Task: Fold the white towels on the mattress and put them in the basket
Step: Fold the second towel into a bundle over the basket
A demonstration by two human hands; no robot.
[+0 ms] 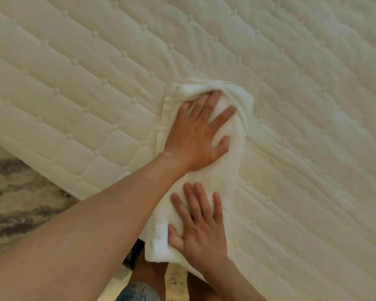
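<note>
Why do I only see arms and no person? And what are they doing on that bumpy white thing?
The camera sits on the person's head and looks down, so you see only their arms, just as you see your own when you look down. The bumpy thing is a mattress. On it, near the edge, lies a white towel, folded into a long strip. The left hand presses flat on the far end. The right hand presses flat on the near end. Neither hand is squeezing the towel; the fingers lie straight, as if smoothing it.
</note>
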